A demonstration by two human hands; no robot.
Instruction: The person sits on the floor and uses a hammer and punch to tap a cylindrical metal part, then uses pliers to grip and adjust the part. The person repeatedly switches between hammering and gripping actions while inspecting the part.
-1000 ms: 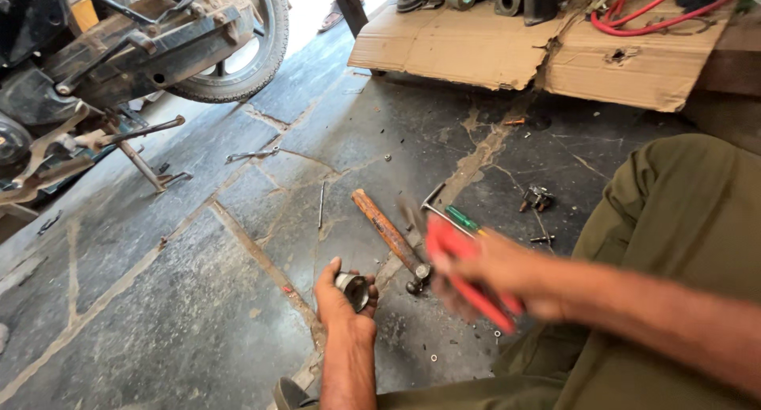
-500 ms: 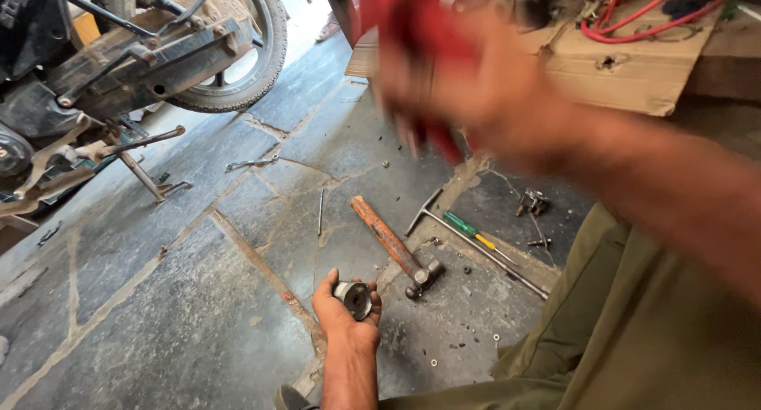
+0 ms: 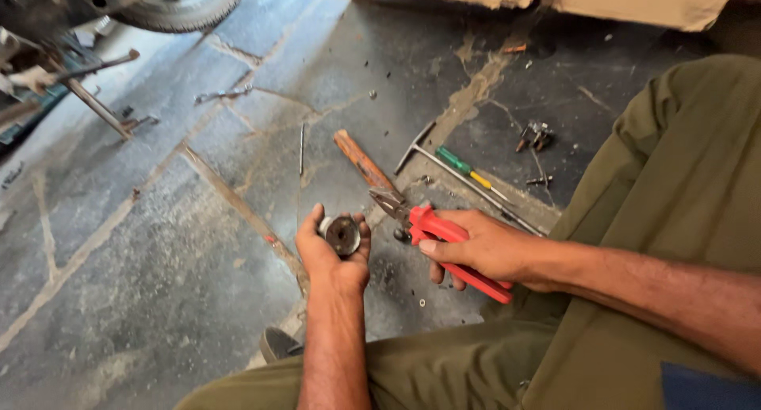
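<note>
Gripped in your right hand (image 3: 487, 251): red-handled pliers (image 3: 444, 239), long axis slanting, nose up-left toward the round metal cup-shaped part (image 3: 343, 234) cradled in your left hand (image 3: 333, 255); hollow's contents indiscernible.

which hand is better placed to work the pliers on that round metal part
Right. The right hand grips the red-handled pliers, their jaws pointing at the round part, just short of it. The left hand is busy cupping that part.
</note>
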